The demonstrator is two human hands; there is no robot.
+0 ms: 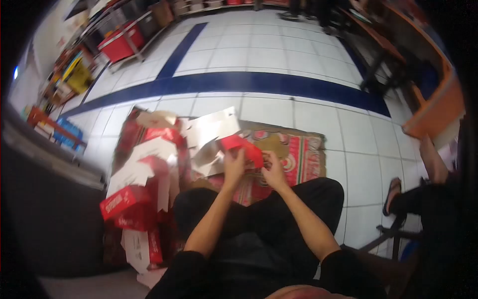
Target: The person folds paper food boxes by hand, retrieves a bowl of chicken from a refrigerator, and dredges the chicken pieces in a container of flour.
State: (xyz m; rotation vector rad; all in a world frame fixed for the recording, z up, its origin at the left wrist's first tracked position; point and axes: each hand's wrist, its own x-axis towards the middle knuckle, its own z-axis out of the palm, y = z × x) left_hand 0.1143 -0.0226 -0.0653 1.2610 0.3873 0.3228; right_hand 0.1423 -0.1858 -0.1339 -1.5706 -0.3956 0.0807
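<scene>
Between my hands is a partly folded red and white cardboard box (249,150), its red part raised in front of me. My left hand (235,168) grips its lower left side, with the fingers closed and partly hidden. My right hand (273,172) pinches the right end of the red part. A white cardboard sheet (213,130) with cut slots lies just beyond my left hand; I cannot tell whether it joins the held box. Left of my knees is a heap of red and white cardboard boxes (137,172), some folded and some flat.
Under my work lies a patterned mat (303,157) on the white tiled floor (366,149). A dark bulky object (55,219) stands close on my left. To the right are another person's sandalled foot (393,194) and an orange wooden bench (438,109). A red bin (121,44) is on a rack.
</scene>
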